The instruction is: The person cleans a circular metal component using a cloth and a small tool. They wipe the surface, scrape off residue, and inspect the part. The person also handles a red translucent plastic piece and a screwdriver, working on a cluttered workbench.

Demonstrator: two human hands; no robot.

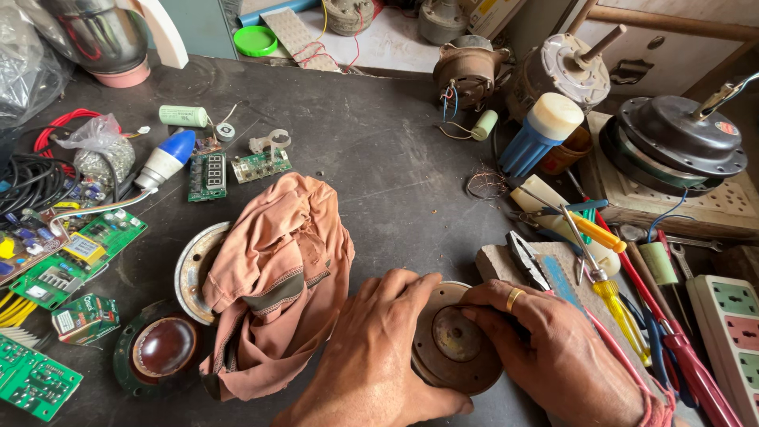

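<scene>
Hands, left [378, 348] and right [553, 348], palms down, clasp round metal disc [455, 340] between them.

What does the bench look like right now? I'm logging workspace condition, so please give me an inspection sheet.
Surface: dark, scuffed workbench, crowded at both sides.
Job's things: round rusty metal motor part, gripped from both sides.
Clutter: crumpled orange cloth lying over a metal disc; green circuit boards; screwdrivers and pliers at right; capacitors.
Hands: left hand on the part's left edge; right hand, wearing a ring, with fingers over its top.
Cables: black and red wire bundle at far left; loose copper wire coil.
Surroundings: fan motors at the back; power strip at right.
</scene>
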